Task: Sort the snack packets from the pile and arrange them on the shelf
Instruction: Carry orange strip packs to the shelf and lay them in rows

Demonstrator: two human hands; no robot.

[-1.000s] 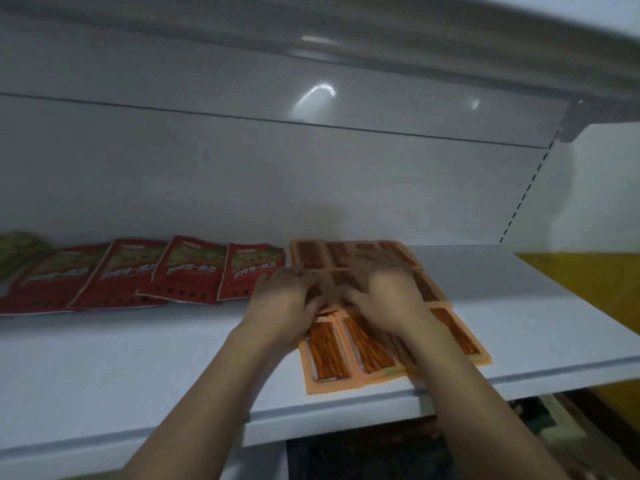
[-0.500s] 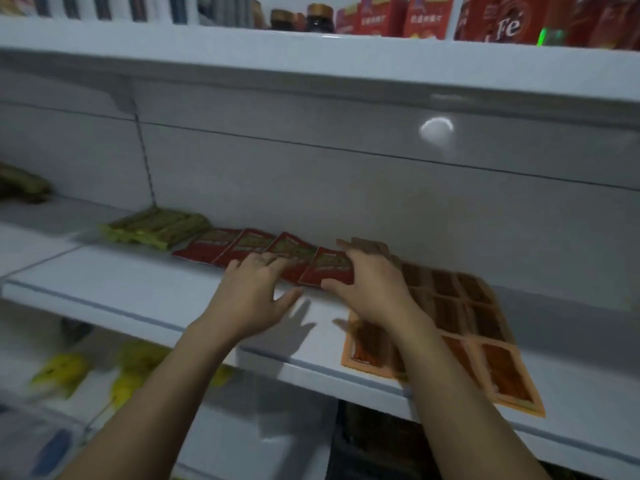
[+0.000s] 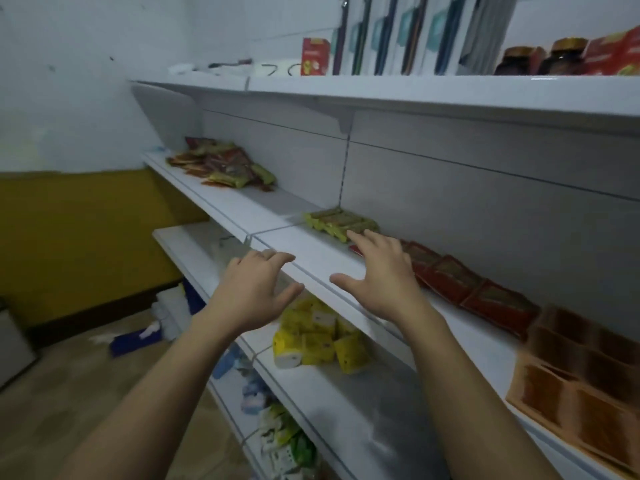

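Left hand [image 3: 252,292] and right hand [image 3: 384,275] both spread, empty; red packets [image 3: 446,275] just under the right palm could get swept askew.

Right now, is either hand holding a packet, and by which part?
Nothing is held. The left hand and right hand are both open, fingers spread, at the shelf; the right's fingertips lie over the red packets.

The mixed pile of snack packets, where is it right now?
In the head view the pile lies at the far left end of the middle shelf, well beyond the row of green packets.
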